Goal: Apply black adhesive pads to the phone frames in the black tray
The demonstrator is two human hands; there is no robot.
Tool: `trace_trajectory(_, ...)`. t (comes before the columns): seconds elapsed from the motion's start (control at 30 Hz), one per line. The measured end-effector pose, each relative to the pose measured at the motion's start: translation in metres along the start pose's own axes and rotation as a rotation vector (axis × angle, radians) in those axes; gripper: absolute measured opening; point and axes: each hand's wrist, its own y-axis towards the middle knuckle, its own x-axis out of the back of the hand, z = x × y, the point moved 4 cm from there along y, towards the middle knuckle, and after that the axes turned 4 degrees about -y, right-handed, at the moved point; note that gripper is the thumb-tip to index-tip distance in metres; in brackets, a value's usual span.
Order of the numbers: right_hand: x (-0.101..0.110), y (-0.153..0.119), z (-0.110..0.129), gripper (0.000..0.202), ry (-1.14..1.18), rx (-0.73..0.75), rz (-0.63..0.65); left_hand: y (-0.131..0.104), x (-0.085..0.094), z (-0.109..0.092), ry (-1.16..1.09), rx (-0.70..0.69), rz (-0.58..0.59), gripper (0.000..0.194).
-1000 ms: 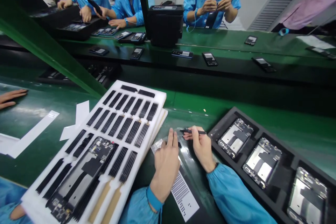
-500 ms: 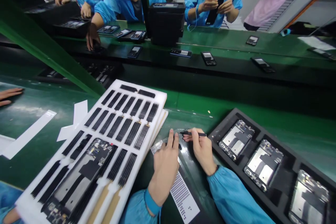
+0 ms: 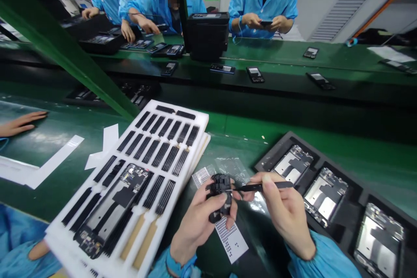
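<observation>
My left hand (image 3: 195,223) grips a small bundle of black plastic parts (image 3: 220,186), thumb pressed on top. Black tweezers (image 3: 262,186) are pinched in my right hand (image 3: 288,208), their tips close to those parts. Whether the tips touch or hold something is too small to tell. Under my hands lies a white sheet dotted with small black stickers (image 3: 232,243), partly covered by my left hand. A clear plastic sheet (image 3: 233,166) lies just beyond them.
On the left a white foam tray (image 3: 203,118) holds rows of black strips and an opened phone (image 3: 114,208). A black tray (image 3: 353,219) with three opened phones stands at right. Phones (image 3: 255,74) lie on the black belt ahead. Another person's hand (image 3: 22,125) rests at far left.
My left hand has lifted from the sheet and now holds the black plastic parts. My right hand has brought the tweezers from the clear sheet up to them. The view has shifted slightly.
</observation>
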Motion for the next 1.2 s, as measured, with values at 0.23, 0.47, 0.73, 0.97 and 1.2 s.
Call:
trace_trajectory(0.23, 0.006, -0.007, 0.009, 0.029, -0.067, 0.041, -0.002, -0.011, -0.011, 0.006, 0.009, 0.012, 0.094, 0.02)
trace_trajectory(0.47, 0.01, -0.016, 0.012, 0.029, -0.035, 0.027, -0.003, -0.014, -0.018, 0.006, 0.041, -0.006, 0.111, 0.02)
trace_trajectory(0.73, 0.015, -0.028, 0.031, 0.024, -0.214, 0.226, -0.104, -0.023, -0.03, 0.01, 0.057, -0.064, 0.082, 0.018)
trace_trajectory(0.97, 0.027, -0.044, 0.031, 0.022, -0.272, 0.26, -0.145, -0.025, -0.04, 0.018, 0.125, -0.113, 0.11, 0.021)
trace_trajectory(1.2, 0.042, -0.054, 0.03, 0.028, -0.002, 0.061, -0.333, -0.027, -0.046, 0.025, 0.311, -0.071, 0.09, 0.026)
